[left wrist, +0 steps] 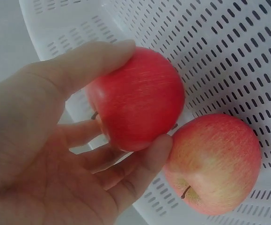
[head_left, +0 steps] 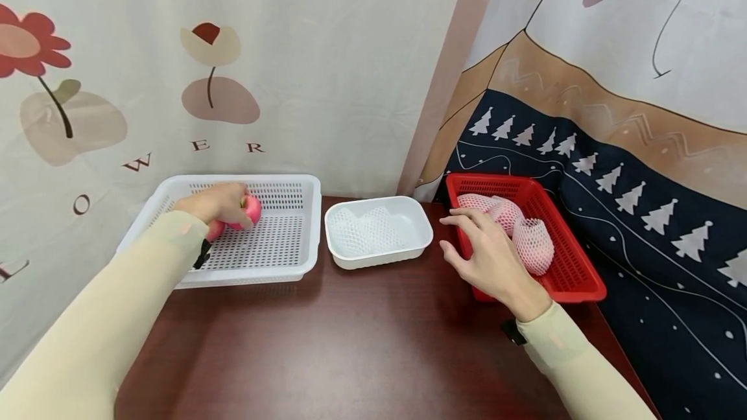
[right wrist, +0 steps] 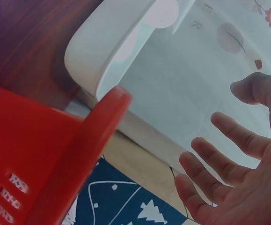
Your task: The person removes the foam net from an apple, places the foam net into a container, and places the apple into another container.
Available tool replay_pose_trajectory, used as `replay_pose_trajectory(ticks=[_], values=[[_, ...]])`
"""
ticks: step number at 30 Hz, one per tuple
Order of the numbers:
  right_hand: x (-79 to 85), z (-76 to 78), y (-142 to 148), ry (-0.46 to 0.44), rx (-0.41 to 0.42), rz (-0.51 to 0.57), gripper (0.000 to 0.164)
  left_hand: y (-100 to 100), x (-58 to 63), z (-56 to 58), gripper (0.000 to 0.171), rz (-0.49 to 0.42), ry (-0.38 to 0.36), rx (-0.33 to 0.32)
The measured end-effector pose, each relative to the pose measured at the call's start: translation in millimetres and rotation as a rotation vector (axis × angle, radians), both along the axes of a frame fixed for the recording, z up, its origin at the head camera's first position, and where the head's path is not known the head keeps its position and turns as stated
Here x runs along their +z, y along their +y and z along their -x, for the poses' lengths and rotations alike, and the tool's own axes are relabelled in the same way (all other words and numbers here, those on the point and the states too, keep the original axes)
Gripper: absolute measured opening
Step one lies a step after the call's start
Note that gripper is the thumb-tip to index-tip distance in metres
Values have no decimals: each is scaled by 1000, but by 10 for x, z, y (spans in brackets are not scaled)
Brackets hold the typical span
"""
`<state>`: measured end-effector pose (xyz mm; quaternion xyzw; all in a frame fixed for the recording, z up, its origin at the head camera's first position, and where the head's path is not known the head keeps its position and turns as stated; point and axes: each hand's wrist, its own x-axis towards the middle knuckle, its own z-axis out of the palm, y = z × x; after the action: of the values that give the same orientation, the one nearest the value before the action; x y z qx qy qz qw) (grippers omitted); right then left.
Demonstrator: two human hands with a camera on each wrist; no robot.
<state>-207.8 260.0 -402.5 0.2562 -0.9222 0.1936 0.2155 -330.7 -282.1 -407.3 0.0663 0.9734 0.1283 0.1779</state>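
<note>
A: Left hand (head_left: 216, 203)?
B: Grasping a round, glossy red apple (left wrist: 137, 98), thumb on one side, fingers curled at the other. Deep red, faint streaks, dark stem toward the palm.
A: Where is it?
B: Inside the white rectangular perforated plastic basket (head_left: 286, 242). Can't tell if it's off the bottom. Second one, a round red-and-yellow streaked apple (left wrist: 217, 164), just beside it, brown stem in a yellowish hollow.
A: Right hand (head_left: 487, 258)?
B: Released, fingers apart, over the left side of the red rectangular perforated plastic basket (head_left: 574, 271).
A: Contents there?
B: Three rounded bundles in pinkish-white mesh (head_left: 533, 248) show, grouped together; hand hides part.
A: Middle one?
B: Small white tray with rounded corners (head_left: 382, 256), between the baskets. White mesh netting (head_left: 370, 229) inside, mostly left. All three containers on the dark reddish-brown table (head_left: 362, 342).
</note>
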Motion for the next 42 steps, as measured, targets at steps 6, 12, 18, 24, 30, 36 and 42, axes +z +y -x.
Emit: replay_pose_trajectory(ticks=[6, 12, 18, 24, 30, 36, 42], values=[[8, 2, 14, -8, -4, 13, 40, 21, -4, -1, 82, 7, -47, -13], [8, 12, 29, -10, -13, 24, 40, 40, -49, 44, 71, 14, -70, -3], [2, 24, 47, -14, -16, 33, 41, 80, -23, 11, 65, -6, -70, 6], [-11, 65, 70, 1, -3, 38, 41, 124, -10, -33, 75, -3, -47, -14], [-11, 87, 93, -9, -9, 28, 41, 119, 17, -84, 85, -8, 15, -48], [-2, 109, 123, -12, -18, 23, 40, 137, 51, -120, 76, -12, 65, -49], [5, 124, 159, -8, -27, 17, 40, 192, 86, -208, 69, -25, 139, -77]])
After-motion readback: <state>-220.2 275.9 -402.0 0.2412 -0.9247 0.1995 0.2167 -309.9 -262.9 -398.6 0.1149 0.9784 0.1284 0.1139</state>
